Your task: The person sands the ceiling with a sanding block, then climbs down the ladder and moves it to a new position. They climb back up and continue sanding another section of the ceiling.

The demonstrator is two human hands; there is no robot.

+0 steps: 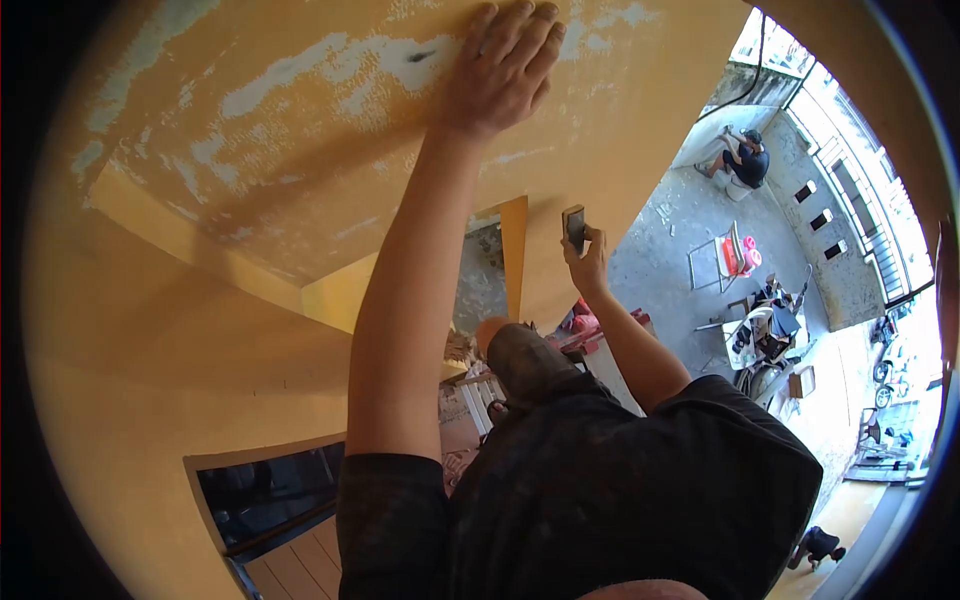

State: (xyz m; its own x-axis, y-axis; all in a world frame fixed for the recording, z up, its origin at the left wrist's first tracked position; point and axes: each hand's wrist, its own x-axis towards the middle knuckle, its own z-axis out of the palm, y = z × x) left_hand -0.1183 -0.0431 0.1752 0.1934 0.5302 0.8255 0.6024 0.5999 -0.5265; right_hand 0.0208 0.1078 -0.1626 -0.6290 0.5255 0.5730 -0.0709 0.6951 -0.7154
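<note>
My left hand (500, 75) lies flat against the yellow wall surface (330, 150), its fingers stretched out and nothing visible in it. Around it the paint shows rough whitish patches. Lower and to the right, my right hand (588, 262) grips a small block (574, 226) with a tan edge and a dark face. The block is held upright between thumb and fingers and appears apart from the wall; part of it is hidden by my fingers.
Far below on the grey floor, a person (745, 160) sits near a wall. A folding chair (728, 255) with red items and a cluttered table (765, 335) stand at the right. Another person (820, 545) is at lower right. A dark window (270, 495) is at lower left.
</note>
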